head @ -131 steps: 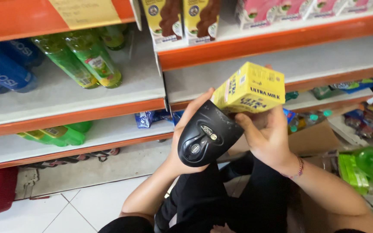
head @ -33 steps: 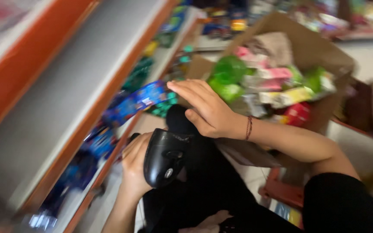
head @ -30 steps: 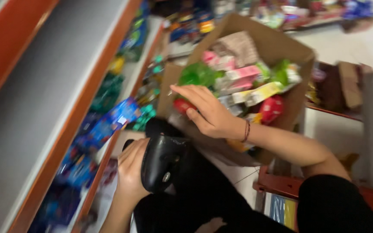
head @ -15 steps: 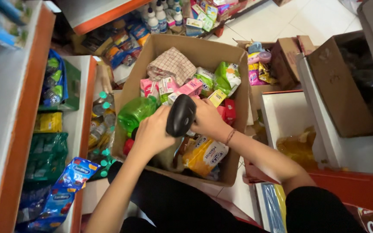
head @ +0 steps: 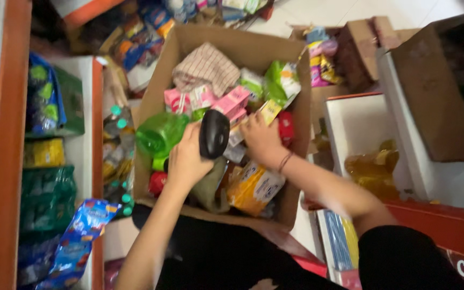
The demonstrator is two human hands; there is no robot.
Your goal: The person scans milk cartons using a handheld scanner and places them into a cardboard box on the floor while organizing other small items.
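My left hand [head: 186, 158] grips a black handheld scanner [head: 214, 133] over an open cardboard box [head: 299, 161]. The box is packed with goods: a green plastic bottle [head: 161, 133], pink cartons [head: 231, 102], a checked cloth [head: 206, 67], a yellow-orange packet [head: 253, 185] and a red item [head: 285, 128]. My right hand [head: 261, 140] is down inside the box among the small cartons, its fingers on a yellow carton [head: 269, 111]; whether it has a firm hold on it I cannot tell.
Orange-edged shelves [head: 6, 161] on the left hold green packs and a blue snack bag [head: 79, 236]. A white box [head: 361, 123] with a yellow bag and brown cartons [head: 436, 91] stand on the right. Small bottles [head: 115, 156] crowd between shelf and box.
The view has swung from the shelf, where I held a yellow carton against the scanner, down to the box. Both hands now sit lower in the box.
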